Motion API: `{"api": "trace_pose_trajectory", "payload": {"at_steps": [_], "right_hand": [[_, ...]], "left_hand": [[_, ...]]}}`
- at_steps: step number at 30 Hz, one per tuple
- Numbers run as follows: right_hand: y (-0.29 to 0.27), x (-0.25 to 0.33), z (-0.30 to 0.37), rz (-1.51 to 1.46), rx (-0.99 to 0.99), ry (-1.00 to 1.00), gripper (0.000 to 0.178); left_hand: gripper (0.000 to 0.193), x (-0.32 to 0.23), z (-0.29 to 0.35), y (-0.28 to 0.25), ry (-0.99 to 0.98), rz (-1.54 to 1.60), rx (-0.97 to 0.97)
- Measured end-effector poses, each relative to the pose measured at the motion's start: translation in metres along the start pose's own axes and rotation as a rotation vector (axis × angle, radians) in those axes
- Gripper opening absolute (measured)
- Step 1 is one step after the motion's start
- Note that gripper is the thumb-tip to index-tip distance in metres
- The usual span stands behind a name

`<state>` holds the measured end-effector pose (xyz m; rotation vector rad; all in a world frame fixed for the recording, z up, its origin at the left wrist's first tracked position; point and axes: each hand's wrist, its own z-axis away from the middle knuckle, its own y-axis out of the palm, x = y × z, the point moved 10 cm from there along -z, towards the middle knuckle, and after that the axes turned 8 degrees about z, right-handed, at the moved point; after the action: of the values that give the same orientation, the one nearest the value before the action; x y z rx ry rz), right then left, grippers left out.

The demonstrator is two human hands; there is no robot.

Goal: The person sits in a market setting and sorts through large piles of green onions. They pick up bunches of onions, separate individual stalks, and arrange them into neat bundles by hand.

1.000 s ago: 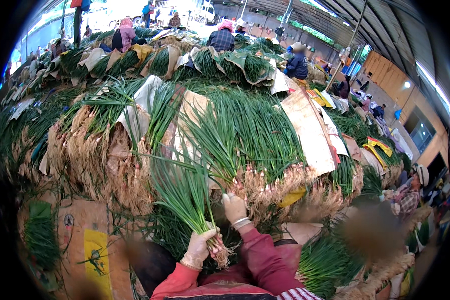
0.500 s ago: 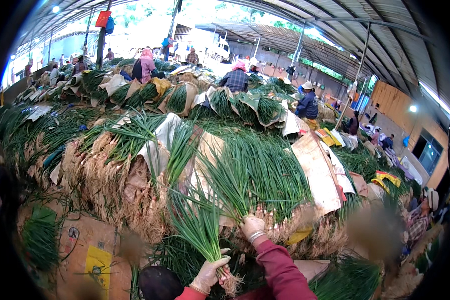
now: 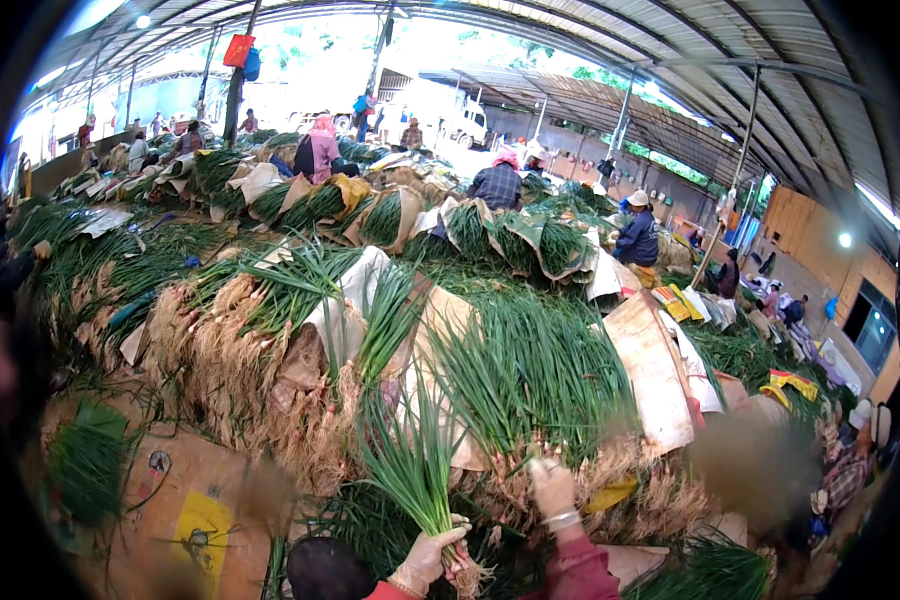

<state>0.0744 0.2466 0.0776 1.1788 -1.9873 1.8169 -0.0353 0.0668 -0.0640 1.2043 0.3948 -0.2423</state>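
Green scallion bunch (image 3: 410, 480), fanning up from the gloved left hand (image 3: 432, 560), fingers wrapped round its stems (image 3: 437, 521), in front of the heap (image 3: 545, 375)! Light, bendy, easily creased, probably; firmer stem bases suit gripping. Right hand (image 3: 552, 490) beside hanging roots (image 3: 507, 486), hold unclear.

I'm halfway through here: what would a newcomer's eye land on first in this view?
Probably the long heap of green onions across the middle, with pale roots hanging along its near side. Next, at the lower centre, the left hand grips a leafy bunch near its root end, and the right hand is beside the heap's roots. At upper left, a bright red item stands out against a post.
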Motion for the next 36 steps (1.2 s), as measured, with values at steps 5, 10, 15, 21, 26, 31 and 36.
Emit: {"api": "trace_pose_trajectory", "payload": {"at_steps": [5, 10, 15, 21, 26, 31, 36], "right_hand": [[0.063, 0.043, 0.111, 0.388, -0.09, -0.674, 0.018], [0.07, 0.066, 0.131, 0.5, 0.099, -0.598, 0.025], [0.156, -0.014, 0.104, -0.507, 0.78, 0.277, 0.044], [0.145, 0.008, 0.096, -0.664, 0.598, 0.223, 0.041], [0.113, 0.033, 0.074, 0.765, -0.049, -0.514, 0.019], [0.178, -0.014, 0.111, 0.71, 0.808, -0.66, 0.032], [0.104, 0.002, 0.069, -0.088, 0.407, -0.141, 0.046]], "left_hand": [[0.022, -0.01, 0.004, 0.014, 0.075, -0.036, -0.038], [0.014, -0.009, 0.005, -0.012, 0.082, -0.153, -0.094], [0.013, -0.004, 0.003, -0.016, 0.06, -0.156, -0.1], [0.012, -0.005, 0.004, -0.011, 0.026, -0.119, -0.119], [0.012, 0.001, 0.003, -0.015, 0.014, -0.145, -0.126], [0.013, -0.005, 0.003, -0.019, 0.069, -0.11, -0.144], [0.021, 0.01, -0.003, -0.021, 0.02, -0.099, -0.137]]}}
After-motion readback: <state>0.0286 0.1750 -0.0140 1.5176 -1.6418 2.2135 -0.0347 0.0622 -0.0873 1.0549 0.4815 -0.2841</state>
